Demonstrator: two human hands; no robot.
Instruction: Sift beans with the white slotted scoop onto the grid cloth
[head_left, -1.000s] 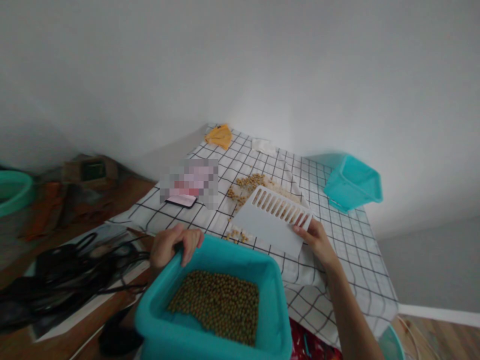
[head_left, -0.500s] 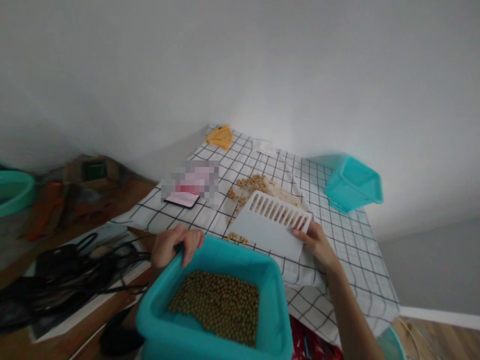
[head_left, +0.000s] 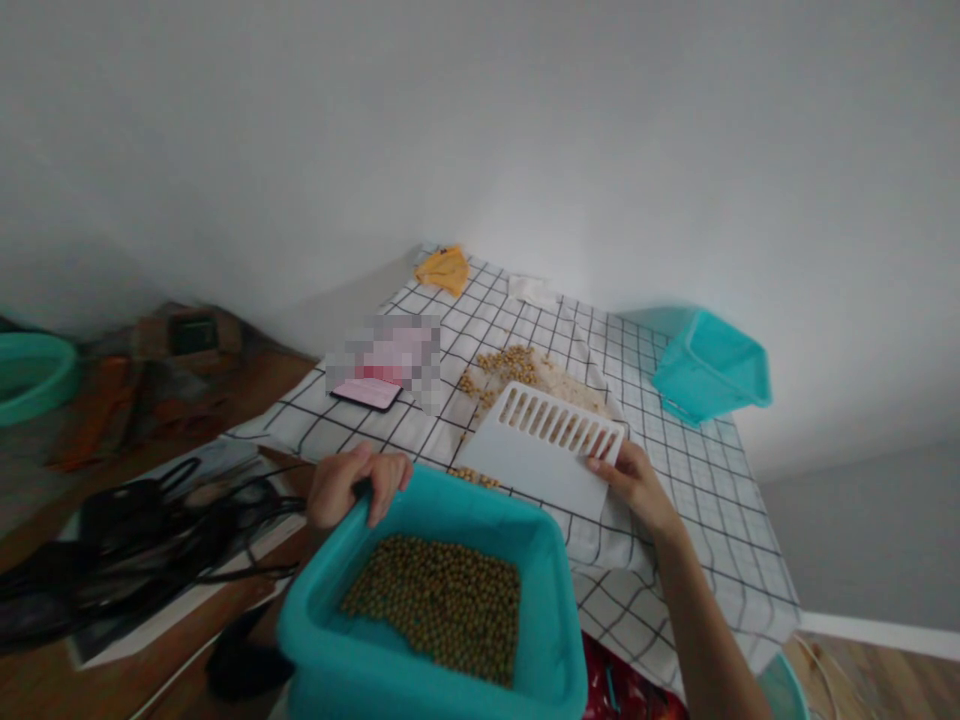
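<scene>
My left hand [head_left: 352,487] is curled over the far left rim of a teal tub [head_left: 559,620] that holds a layer of greenish beans [head_left: 442,605]. My right hand [head_left: 636,480] grips the right edge of a white slotted scraper board [head_left: 536,452], which rests tilted on the checked cloth [head_left: 675,500] just beyond the tub. A few tan beans [head_left: 474,477] lie at the board's near edge, and a larger heap [head_left: 506,365] lies behind it.
A second teal tub [head_left: 711,365] stands at the far right of the cloth. A phone [head_left: 366,392], an orange cloth [head_left: 444,268] and a white scrap [head_left: 532,290] lie farther back. Black cables [head_left: 135,530] sprawl on the wooden surface to the left; a green bowl [head_left: 30,372] sits at the far left.
The scraper board has slid a little toward the tub, pushing the loose beans up to its rim. My left hand has stayed on the tub rim.
</scene>
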